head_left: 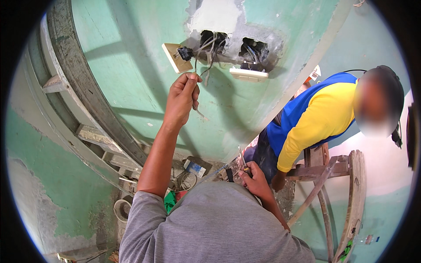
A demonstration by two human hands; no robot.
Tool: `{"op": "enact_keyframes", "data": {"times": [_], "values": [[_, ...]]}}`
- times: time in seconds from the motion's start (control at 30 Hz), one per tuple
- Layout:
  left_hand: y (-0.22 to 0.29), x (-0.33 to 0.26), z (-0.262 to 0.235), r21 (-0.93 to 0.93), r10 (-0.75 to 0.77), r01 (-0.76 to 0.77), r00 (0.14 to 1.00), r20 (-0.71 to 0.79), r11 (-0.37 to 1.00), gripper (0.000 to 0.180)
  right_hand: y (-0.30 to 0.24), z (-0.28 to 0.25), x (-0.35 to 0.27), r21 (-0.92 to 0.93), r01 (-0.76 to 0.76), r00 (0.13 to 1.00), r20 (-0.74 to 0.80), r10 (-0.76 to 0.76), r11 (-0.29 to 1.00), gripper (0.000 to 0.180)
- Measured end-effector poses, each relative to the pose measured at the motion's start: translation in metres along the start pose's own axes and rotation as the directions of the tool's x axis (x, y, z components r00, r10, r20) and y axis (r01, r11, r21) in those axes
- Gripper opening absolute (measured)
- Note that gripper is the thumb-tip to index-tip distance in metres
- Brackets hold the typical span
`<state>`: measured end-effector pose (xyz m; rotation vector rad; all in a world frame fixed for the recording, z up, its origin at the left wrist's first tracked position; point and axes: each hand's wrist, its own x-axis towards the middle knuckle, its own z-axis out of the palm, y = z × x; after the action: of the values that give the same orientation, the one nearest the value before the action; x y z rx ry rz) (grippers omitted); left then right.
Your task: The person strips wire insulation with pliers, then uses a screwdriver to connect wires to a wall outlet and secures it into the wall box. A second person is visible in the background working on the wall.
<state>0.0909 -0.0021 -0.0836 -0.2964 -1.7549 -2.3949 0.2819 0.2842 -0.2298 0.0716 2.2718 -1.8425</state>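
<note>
My left hand (pixel 180 98) is raised to the green wall, thumb and fingers pinched on a grey electrical wire (pixel 201 115) whose end hangs below the fist. Other grey wires (pixel 213 46) come out of the left wall opening (pixel 221 38). Just above the hand a cream outlet plate (pixel 172 61) hangs tilted, a black module (pixel 185 53) at its back. A second cream plate (pixel 249 75) hangs below the right opening (pixel 258 49), its black modules facing up. Low by my body, my right hand (pixel 258 180) is closed around a screwdriver (pixel 242 157), its metal shaft pointing up.
At left a ladder (pixel 94 120) leans along the wall. A co-worker (pixel 324 101) in a blue and yellow shirt bends close on my right, beside a wooden stand (pixel 356 193). Buckets (pixel 122 210) and a blue-and-white box (pixel 194 168) lie on the cluttered floor.
</note>
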Motion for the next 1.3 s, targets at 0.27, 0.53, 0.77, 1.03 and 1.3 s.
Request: {"op": "enact_keyframes", "data": {"times": [0.27, 0.53, 0.77, 1.03, 1.3], "values": [[-0.005, 0.011, 0.006, -0.031, 0.007, -0.007, 1.0, 0.002, 0.999, 0.028, -0.008, 0.014, 0.0, -0.032, -0.005, 1.0, -0.003, 0.005, 0.999, 0.025], [-0.011, 0.006, -0.003, -0.129, 0.002, 0.006, 0.998, 0.066, 0.992, 0.029, -0.015, 0.031, -0.002, -0.043, -0.012, 0.999, -0.034, 0.01, 0.999, 0.025], [-0.003, 0.003, -0.01, -0.194, -0.051, 0.073, 0.992, 0.116, 0.978, 0.029, -0.018, 0.042, -0.003, -0.038, -0.02, 0.998, -0.061, 0.017, 0.999, 0.025], [-0.005, 0.002, -0.011, -0.176, -0.056, 0.075, 0.992, 0.113, 0.982, 0.029, -0.011, 0.049, 0.0, 0.085, -0.008, 0.993, -0.117, 0.018, 0.996, 0.02], [-0.009, 0.005, -0.023, -0.106, -0.058, 0.07, 0.991, 0.118, 0.992, 0.025, -0.001, 0.042, 0.006, 0.22, 0.081, 0.961, -0.277, -0.017, 0.972, 0.018]]}}
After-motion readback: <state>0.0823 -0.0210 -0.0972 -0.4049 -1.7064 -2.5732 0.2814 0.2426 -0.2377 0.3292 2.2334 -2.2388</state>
